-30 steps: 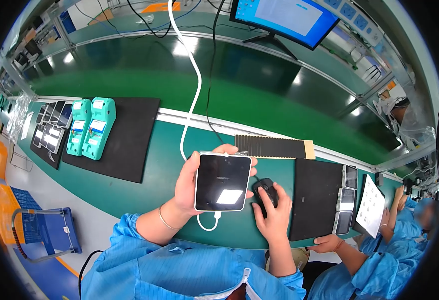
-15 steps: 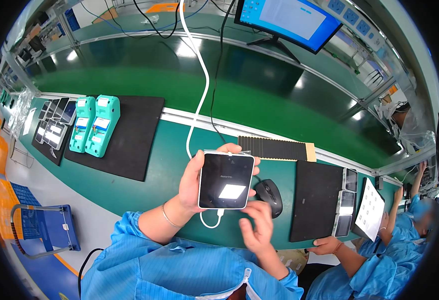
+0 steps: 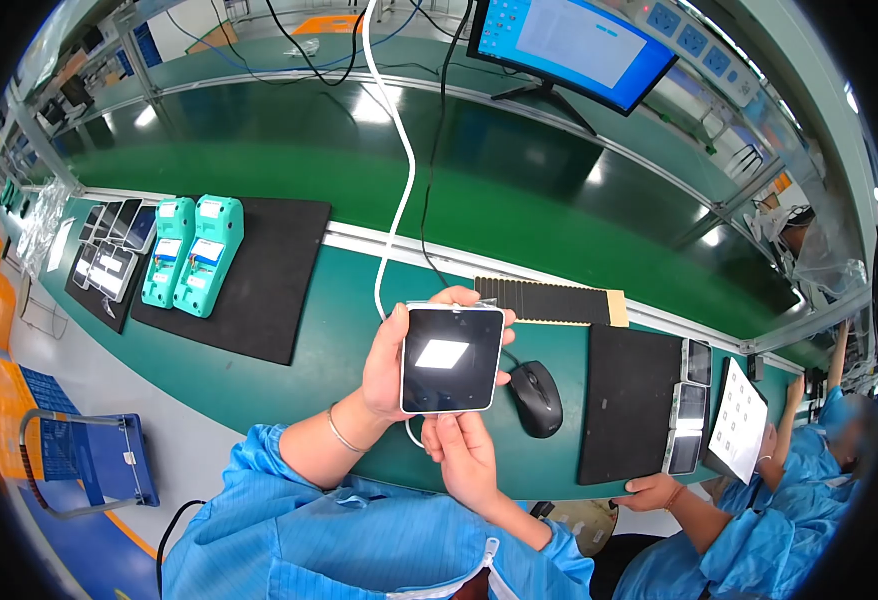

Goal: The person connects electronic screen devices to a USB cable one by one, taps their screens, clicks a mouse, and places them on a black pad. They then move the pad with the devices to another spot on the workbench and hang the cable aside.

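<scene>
My left hand (image 3: 387, 372) is wrapped round a square white-framed touchscreen device (image 3: 451, 375), with fingertips showing along its top and right edges. Its screen is dark and carries a bright light reflection. Just below the device, my right hand (image 3: 466, 455) has its thumb and fingers closed at the plug of a white charging cable; the fingers hide the plug itself. A short loop of the white cable (image 3: 412, 432) shows left of these fingers. To the right of the device lies a black computer mouse (image 3: 537, 399).
Two teal handheld units (image 3: 206, 256) lie on a black mat (image 3: 284, 290) at left, near several small screen devices (image 3: 109, 262). A ribbed dark strip (image 3: 549, 302) lies behind the mouse. At right are another black mat (image 3: 627, 410), more devices (image 3: 687, 420) and a co-worker's hand (image 3: 651, 492). A monitor (image 3: 579, 45) stands behind.
My right hand has moved left and up to the cable plug, and its spread fingers have closed. Small text on the screen is gone. My left hand still holds the device, tilted slightly differently.
</scene>
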The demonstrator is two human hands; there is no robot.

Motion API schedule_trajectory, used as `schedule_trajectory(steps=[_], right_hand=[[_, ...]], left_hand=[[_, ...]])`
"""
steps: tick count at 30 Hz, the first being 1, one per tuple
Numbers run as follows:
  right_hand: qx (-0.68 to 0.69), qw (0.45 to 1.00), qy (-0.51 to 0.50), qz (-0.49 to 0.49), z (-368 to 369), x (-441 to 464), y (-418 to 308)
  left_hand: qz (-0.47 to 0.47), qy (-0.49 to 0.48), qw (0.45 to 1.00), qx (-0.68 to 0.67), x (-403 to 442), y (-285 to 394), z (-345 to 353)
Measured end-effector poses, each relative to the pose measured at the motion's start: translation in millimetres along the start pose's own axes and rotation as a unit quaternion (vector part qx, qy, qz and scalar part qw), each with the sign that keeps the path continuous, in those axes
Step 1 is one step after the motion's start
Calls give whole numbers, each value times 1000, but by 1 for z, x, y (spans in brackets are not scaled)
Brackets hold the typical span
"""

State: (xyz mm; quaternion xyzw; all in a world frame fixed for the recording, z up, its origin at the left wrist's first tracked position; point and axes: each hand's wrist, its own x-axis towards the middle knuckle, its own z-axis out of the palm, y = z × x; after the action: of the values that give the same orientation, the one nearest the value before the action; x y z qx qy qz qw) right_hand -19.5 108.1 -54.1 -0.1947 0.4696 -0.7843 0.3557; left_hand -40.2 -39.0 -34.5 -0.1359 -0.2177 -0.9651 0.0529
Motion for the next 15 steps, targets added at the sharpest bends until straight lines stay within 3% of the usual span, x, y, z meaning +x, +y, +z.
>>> schedule_trajectory(steps=[7,15], right_hand=[[-91,993,27,-70,8,1,4],[-101,990,52,-81,10,0,7]], left_hand=[[13,-4,1000,-28,1,0,4],[8,2,1000,-21,1,-2,1]])
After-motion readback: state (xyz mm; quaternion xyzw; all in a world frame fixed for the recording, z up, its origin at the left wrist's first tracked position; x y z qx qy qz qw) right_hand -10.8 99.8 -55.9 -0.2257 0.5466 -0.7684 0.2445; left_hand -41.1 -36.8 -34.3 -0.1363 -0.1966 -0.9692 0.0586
